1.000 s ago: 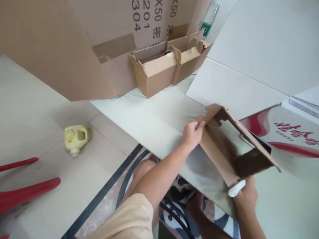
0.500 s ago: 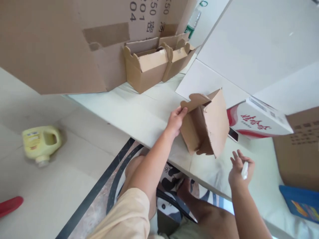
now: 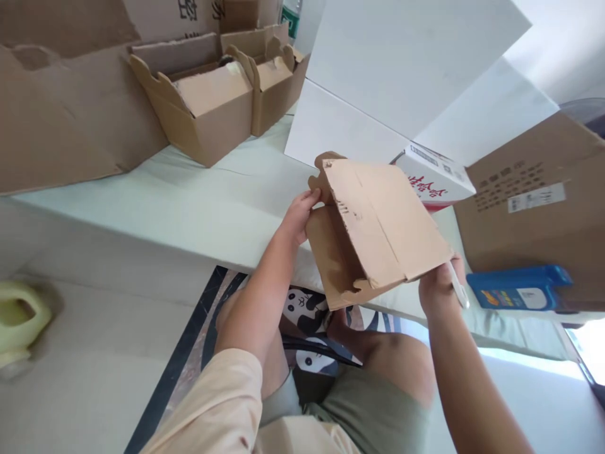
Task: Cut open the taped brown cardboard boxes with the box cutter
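A brown cardboard box (image 3: 387, 217) is tilted above the front of the covered bench, its flap raised and its opening toward the lower left. My left hand (image 3: 299, 217) is closed on the box's scalloped left edge, thumb on top. At the right corner of the flap is my right hand (image 3: 439, 287), its fingers partly hidden behind the cardboard. A slim white tool (image 3: 457, 287) sticks out of that hand; its kind is unclear. Two similar brown boxes (image 3: 222, 123) stand open side by side at the back left.
A large carton (image 3: 80, 120) stands at the left and another (image 3: 534, 189) at the right. White panels (image 3: 368, 82) rise behind the bench (image 3: 198, 214). A red-and-white box (image 3: 437, 176), a blue container (image 3: 520, 287) and a green-labelled bottle (image 3: 290, 19) are near. A yellow jug (image 3: 21, 315) lies on the floor.
My right hand has come up to the box's right corner, still with the white tool. The box has turned so its flap faces up more. The view has shifted right.
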A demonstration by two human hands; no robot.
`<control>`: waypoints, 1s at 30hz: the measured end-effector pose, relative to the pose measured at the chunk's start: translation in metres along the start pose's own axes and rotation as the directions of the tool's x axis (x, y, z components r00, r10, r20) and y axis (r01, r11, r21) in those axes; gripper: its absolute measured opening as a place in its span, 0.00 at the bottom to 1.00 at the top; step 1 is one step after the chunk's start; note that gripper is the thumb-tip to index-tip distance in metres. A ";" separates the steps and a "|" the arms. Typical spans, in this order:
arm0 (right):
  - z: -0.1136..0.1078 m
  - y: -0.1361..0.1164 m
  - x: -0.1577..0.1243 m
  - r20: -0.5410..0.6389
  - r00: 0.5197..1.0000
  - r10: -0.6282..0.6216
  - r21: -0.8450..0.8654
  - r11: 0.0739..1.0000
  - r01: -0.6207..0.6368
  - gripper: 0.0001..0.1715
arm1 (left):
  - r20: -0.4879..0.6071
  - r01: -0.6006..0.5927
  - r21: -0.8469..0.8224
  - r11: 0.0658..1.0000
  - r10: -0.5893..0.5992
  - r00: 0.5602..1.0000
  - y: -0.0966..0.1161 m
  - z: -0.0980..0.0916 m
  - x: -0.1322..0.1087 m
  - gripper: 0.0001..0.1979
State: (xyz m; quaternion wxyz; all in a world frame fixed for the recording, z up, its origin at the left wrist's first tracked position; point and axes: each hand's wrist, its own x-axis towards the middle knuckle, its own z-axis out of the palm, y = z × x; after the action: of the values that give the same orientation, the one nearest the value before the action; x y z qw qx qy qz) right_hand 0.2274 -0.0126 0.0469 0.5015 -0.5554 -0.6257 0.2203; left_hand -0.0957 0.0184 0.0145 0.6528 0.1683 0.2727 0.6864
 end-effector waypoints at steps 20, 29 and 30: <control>0.005 -0.005 -0.006 -0.044 0.931 0.362 0.047 0.932 -0.360 0.24 | -0.027 -0.042 0.275 0.961 0.051 0.998 -0.008 -0.006 0.008 0.12; 0.006 0.024 -0.010 0.081 0.883 0.463 0.207 0.858 -0.470 0.29 | 0.133 -0.041 0.246 0.968 0.009 0.991 -0.017 -0.001 0.011 0.20; 0.007 0.026 -0.011 0.089 0.879 0.468 0.224 0.851 -0.476 0.29 | 0.121 -0.032 0.263 0.964 0.000 0.993 -0.020 -0.001 0.012 0.19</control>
State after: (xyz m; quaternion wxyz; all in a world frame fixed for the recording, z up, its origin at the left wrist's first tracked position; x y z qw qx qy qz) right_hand 0.2327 -0.0133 0.0180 0.4854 -0.6239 -0.4468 0.4190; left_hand -0.0816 0.0306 0.0002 0.6344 0.2970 0.3205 0.6377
